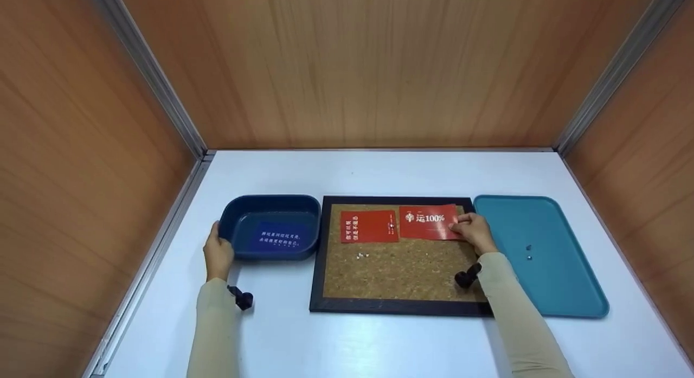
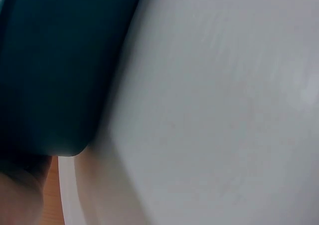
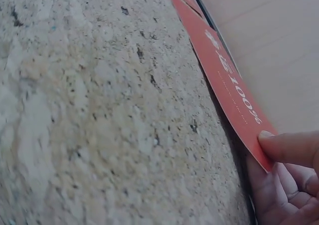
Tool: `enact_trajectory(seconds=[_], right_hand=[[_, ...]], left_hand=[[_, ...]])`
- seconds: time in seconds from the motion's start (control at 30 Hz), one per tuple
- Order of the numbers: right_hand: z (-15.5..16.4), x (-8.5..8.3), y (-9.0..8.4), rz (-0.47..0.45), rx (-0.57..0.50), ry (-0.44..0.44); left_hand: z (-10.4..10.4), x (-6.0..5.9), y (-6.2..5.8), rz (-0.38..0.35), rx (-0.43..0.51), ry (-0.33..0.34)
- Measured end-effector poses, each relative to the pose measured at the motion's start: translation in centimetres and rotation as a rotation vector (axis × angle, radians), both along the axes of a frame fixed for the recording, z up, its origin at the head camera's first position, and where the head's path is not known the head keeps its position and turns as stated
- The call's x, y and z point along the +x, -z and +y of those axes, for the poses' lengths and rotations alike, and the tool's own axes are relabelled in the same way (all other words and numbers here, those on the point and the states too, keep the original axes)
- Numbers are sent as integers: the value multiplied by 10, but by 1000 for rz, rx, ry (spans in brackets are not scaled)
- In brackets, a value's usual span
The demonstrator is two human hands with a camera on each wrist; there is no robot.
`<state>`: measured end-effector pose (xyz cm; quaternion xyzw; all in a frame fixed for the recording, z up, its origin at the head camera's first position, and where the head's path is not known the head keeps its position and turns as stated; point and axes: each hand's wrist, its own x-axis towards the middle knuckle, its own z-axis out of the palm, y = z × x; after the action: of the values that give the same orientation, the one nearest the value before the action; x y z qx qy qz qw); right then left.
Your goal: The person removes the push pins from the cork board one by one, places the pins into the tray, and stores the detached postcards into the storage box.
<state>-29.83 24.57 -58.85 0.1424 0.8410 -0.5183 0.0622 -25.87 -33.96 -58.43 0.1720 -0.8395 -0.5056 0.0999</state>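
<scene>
Right hand [image 1: 473, 230] pinches red card [image 1: 431, 222] edge over cork board [image 1: 396, 269]; left hand [image 1: 218, 253] grips dark blue bin [image 1: 271, 226] rim on desk [image 1: 379, 172].

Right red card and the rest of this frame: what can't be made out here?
- Right red card: its right edge is covered by the right hand in the head view; the right wrist view cuts off its far end.
- Small specks on the cork board and teal tray: too small to identify.
- Left hand at the dark blue bin: finger contact is hidden behind the hand; the left wrist view is blurred.
</scene>
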Motion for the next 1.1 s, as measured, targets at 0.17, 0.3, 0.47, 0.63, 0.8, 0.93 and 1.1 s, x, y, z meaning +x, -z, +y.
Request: enact_trajectory(seconds=[0.17, 0.3, 0.47, 0.63, 0.8, 0.93, 1.1], right_hand=[[2, 3, -1, -14, -54, -3], [3, 5, -3, -29, -105, -21], [4, 7, -7, -52, -170, -34], [5, 10, -11, -54, -210, -52], [4, 13, -16, -28, -219, -62], [2, 14, -18, -5, -202, -72], [-2, 14, -22, -2, -203, -56]], left_hand=[[1, -1, 0, 7, -7, -1], [1, -2, 2, 9, -9, -6], [1, -2, 3, -3, 4, 1], [1, -2, 2, 4, -15, 6], [1, -2, 2, -2, -24, 0], [1, -2, 3, -5, -19, -1], [0, -1, 3, 0, -11, 2]])
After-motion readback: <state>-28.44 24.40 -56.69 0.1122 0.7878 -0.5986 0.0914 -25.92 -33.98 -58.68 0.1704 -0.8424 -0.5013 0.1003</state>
